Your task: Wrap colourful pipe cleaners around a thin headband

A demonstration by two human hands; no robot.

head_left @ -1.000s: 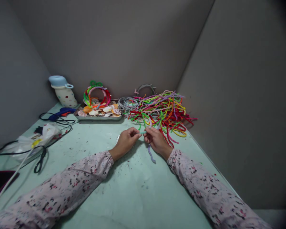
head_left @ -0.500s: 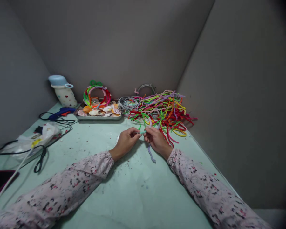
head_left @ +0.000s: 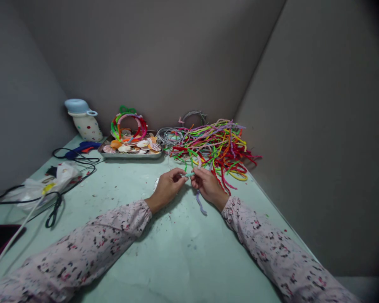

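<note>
Near the middle of the table, my left hand (head_left: pixel 166 188) pinches one end of a small teal piece (head_left: pixel 189 174) between thumb and fingertips. The other end of that piece is in the closed fingers of my right hand (head_left: pixel 209 185), close beside the left. A lavender fuzzy strand (head_left: pixel 201 204) hangs down below my right hand, and a pale pink strand sticks up above it. Just beyond the hands lies a large heap of colourful fuzzy strands (head_left: pixel 221 143). How the strands join inside my fingers is too small to tell.
A metal tray (head_left: pixel 132 156) of shells holds several colourful rings (head_left: pixel 129 126). Coiled grey wire (head_left: pixel 170 136) lies beside it. At the left are a bottle (head_left: pixel 85 122), a blue-handled tool (head_left: pixel 82 148), black cables and a plastic bag (head_left: pixel 34 191). Grey walls rise behind and at the right.
</note>
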